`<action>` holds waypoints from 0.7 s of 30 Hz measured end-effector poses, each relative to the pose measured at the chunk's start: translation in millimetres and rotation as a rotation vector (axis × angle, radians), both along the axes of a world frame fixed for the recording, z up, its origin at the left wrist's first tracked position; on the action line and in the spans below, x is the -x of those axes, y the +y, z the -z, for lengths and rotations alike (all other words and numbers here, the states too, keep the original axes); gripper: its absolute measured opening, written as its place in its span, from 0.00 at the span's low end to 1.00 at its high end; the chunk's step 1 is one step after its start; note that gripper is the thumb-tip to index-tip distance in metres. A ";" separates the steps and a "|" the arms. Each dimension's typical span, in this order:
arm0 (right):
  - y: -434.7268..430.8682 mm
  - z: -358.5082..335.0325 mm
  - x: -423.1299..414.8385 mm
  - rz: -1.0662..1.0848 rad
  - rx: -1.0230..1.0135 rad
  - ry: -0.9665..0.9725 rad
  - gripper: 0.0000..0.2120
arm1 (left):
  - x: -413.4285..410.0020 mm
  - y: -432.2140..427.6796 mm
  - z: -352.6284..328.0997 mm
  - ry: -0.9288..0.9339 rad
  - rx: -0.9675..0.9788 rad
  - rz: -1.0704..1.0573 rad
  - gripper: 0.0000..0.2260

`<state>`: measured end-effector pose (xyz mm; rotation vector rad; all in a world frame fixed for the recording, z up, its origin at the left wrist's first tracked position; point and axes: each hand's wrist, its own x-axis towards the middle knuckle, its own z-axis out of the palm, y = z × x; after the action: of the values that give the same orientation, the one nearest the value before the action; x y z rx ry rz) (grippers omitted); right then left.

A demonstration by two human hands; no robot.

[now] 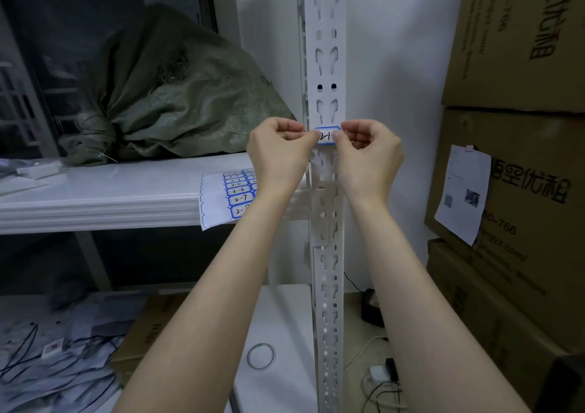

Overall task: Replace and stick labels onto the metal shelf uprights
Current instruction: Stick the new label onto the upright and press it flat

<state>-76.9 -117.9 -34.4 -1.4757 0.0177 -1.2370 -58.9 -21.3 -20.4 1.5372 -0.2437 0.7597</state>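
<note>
Your left hand [278,151] and right hand [368,150] pinch the label [328,136] by its ends, fingers [311,136] curled, its long axis lying horizontally across the vertical upright [326,64].

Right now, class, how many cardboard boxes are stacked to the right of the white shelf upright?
3. The top box sits on the middle box, which carries a taped paper slip, and that sits on the bottom box. More may lie outside the picture.
</note>
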 end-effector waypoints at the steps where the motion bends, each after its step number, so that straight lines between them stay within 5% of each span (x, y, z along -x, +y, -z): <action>1: 0.1 0.0 -0.3 0.003 0.001 -0.002 0.03 | 0.4 -0.3 0.3 0.000 0.000 0.000 0.10; 21: 0.3 0.3 -2.3 0.050 0.003 -0.025 0.04 | 3.5 -5.1 1.0 -0.050 0.002 -0.055 0.09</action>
<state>-74.6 -117.6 -34.7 -1.4697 0.0361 -1.2967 -62.4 -26.4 -21.4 1.5289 -0.2389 0.8421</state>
